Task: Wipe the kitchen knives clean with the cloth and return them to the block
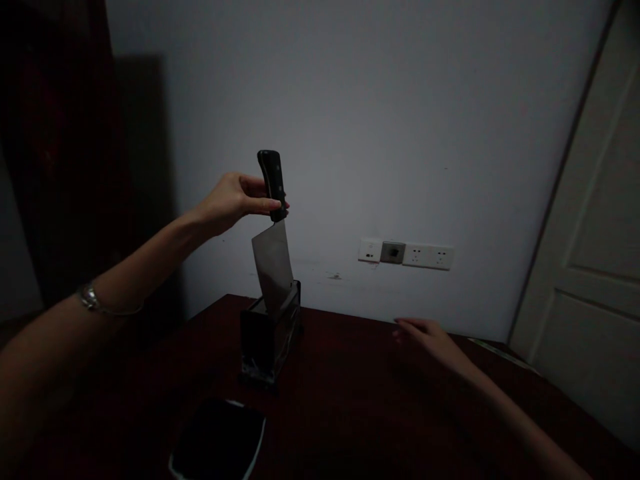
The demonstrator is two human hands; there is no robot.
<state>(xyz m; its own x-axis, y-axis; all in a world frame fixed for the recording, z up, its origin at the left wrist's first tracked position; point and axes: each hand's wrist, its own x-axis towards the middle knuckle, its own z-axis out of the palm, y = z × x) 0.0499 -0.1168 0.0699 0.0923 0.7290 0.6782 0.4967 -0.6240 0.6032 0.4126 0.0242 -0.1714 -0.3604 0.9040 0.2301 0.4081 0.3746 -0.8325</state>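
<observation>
A cleaver (273, 260) with a wide metal blade and a black riveted handle stands upright, handle on top. My left hand (245, 197) pinches the lower part of that handle between thumb and fingers. The blade's lower end is inside a dark knife holder (257, 343) on the table; how deep it sits is hidden. My right hand (423, 333) is over the table to the right, apart from the holder. Its fingers stretch to the left with nothing visible in them, though the lower ones are dim.
The dark red-brown table (345, 400) meets a pale wall. In front of the holder lies a black rounded item with a light rim (215, 440), its kind unclear. Wall sockets (406, 254) are behind, and a panelled door (585, 287) stands at the right.
</observation>
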